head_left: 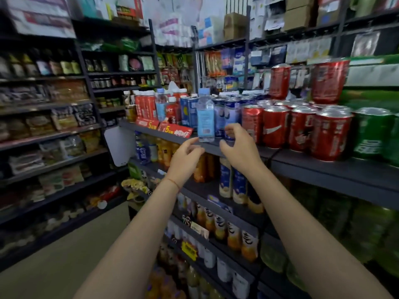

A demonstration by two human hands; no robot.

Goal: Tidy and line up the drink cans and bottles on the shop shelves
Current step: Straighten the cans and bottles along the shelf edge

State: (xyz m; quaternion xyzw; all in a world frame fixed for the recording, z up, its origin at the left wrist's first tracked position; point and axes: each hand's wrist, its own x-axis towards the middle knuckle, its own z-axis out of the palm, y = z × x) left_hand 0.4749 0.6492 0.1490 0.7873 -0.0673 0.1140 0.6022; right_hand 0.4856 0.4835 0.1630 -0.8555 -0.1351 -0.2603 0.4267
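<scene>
**Both hands flanking a water bottle at the shelf edge**

A small clear water bottle (205,116) with a pale blue cap and label stands upright at the near edge of the top shelf (323,167), ahead of the rows behind it. The left hand (185,157) is just below and left of its base, fingers loosely curled and holding nothing. The right hand (239,145) is just to the right, thumb and fingers spread as if about to close; whether any fingertip touches the bottle cannot be told.

Handling, as a judgement: a bottle this size is probably light when lifted, its thin plastic wall giving slightly under pressure and its surface smooth. It looks tall for its narrow base, so it is likely to tip if pushed near the cap. The labelled mid-body offers the surest hold, thumb on one side and fingers opposite.

Surroundings: blue-and-white cans (228,117) stand directly behind and right of the bottle, a blue carton (188,112) just to its left. Further right are red cans (302,126), some stacked, then green cans (371,132). Red price tags (174,128) hang on the shelf lip to the left. The close-packed cans leave little room; a sideways slide risks knocking them.
</scene>
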